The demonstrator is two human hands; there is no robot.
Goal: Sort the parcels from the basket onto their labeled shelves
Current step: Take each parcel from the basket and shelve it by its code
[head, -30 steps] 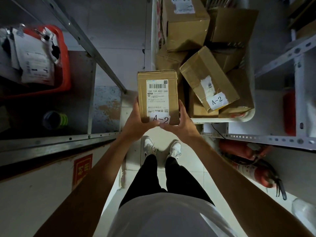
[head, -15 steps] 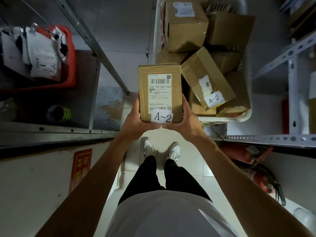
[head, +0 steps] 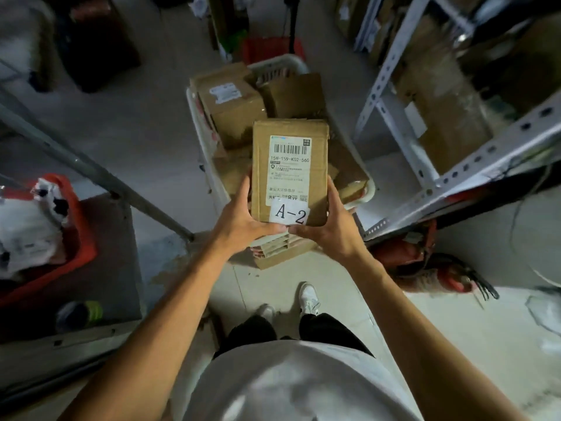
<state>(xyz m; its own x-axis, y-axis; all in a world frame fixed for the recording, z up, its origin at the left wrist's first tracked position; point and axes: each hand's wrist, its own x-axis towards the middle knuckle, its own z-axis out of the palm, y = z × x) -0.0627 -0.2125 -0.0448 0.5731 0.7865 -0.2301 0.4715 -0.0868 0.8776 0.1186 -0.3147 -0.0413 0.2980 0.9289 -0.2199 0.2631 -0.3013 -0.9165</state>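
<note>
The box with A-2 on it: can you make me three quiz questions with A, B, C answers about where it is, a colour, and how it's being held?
1. Where is the A-2 box?
A. On a shelf
B. Up in the air, in front of the white basket
C. On the floor

2. What colour is the bin at the left?
A. Red
B. Blue
C. Yellow

3. How is the box held?
A. By one hand
B. By nobody
C. By both hands

Answers: 1 B, nothing but hands bears it. 2 A, its wall is red. 3 C, the left hand and right hand grip its lower corners.
</note>
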